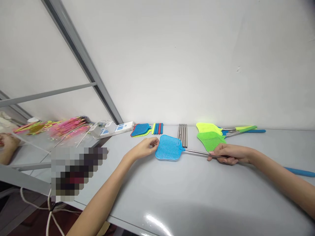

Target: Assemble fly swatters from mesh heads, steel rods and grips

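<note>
A blue fly swatter lies across the grey table, its mesh head (169,148) pointing left and its metal rod (197,153) running right to a blue handle (300,172). My left hand (145,147) pinches the left edge of the blue mesh head. My right hand (227,153) is closed around the metal rod just right of the head. Two green swatters (210,134) lie just behind my right hand.
Along the wall lie a blue swatter head (140,129), coloured handle grips (157,128), several metal rods (182,134) and a white power strip (115,128). A heap of pink and yellow swatters (61,126) sits far left, near another person's hand (7,147).
</note>
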`<state>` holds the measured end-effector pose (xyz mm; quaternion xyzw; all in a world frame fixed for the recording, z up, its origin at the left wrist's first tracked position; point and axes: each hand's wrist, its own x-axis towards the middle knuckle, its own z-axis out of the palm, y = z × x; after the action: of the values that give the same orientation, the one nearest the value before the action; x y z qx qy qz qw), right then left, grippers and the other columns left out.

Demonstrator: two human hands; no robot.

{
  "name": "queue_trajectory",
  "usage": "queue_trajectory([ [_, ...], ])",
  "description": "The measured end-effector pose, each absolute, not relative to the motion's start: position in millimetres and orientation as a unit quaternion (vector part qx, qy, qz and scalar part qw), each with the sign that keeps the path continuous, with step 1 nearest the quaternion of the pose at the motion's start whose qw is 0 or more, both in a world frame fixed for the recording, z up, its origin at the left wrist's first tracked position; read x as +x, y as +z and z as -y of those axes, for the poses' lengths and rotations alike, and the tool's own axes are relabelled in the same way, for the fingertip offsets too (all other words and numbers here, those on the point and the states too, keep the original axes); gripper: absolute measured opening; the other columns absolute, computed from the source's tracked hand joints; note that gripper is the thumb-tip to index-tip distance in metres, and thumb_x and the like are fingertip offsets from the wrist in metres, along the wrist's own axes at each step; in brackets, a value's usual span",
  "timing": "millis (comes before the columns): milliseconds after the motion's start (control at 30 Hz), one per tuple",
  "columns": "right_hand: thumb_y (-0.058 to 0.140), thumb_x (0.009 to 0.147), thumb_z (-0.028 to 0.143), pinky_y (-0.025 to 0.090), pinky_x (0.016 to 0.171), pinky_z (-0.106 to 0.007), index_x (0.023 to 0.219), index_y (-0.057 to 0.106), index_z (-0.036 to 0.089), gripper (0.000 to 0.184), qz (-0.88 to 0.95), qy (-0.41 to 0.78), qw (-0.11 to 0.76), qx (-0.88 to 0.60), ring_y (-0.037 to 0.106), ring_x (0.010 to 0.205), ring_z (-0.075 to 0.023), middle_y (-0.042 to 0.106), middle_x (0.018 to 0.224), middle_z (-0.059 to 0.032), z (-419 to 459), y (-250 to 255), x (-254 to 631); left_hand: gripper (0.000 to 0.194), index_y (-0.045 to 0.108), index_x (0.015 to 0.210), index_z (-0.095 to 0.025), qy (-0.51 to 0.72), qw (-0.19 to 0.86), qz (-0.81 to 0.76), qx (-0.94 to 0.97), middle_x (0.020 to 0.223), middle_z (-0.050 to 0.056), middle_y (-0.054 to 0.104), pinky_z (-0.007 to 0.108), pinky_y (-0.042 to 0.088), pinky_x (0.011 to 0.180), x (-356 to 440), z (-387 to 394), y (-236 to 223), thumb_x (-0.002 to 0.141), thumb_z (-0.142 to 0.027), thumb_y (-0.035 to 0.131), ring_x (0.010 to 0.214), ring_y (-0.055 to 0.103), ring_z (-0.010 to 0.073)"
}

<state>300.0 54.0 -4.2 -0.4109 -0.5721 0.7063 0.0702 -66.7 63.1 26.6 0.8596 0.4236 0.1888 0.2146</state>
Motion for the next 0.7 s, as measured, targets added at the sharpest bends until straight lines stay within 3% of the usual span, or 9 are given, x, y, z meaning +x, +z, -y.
queue_trajectory([
  [367,0.054,0.079,0.044,0.008,0.029,-0.017,0.089,0.065,0.01,0.036,0.567,0.706,0.072,-0.418,0.015,0.033,-0.001,0.034,0.045,0.008,-52.2,-3.3,299.9,0.015,0.054,0.085,-0.019,0.191,0.218,-0.419,0.861,0.085,0.002,0.059,0.029,0.045,0.073,-67.6,-62.7,28.7,0.075,-0.018,0.042,0.076,0.054,0.0149],
  [700,0.054,0.079,0.044,0.008,0.029,-0.017,0.094,0.064,0.011,0.038,0.563,0.707,0.064,-0.423,0.015,0.034,-0.001,0.034,0.046,0.0079,-53.2,-3.4,300.3,0.018,0.058,0.076,-0.018,0.156,0.233,-0.422,0.862,0.074,0.0,0.06,0.027,0.044,0.069,-66.2,-58.5,35.5,0.071,-0.014,0.041,0.071,0.054,0.0146],
])
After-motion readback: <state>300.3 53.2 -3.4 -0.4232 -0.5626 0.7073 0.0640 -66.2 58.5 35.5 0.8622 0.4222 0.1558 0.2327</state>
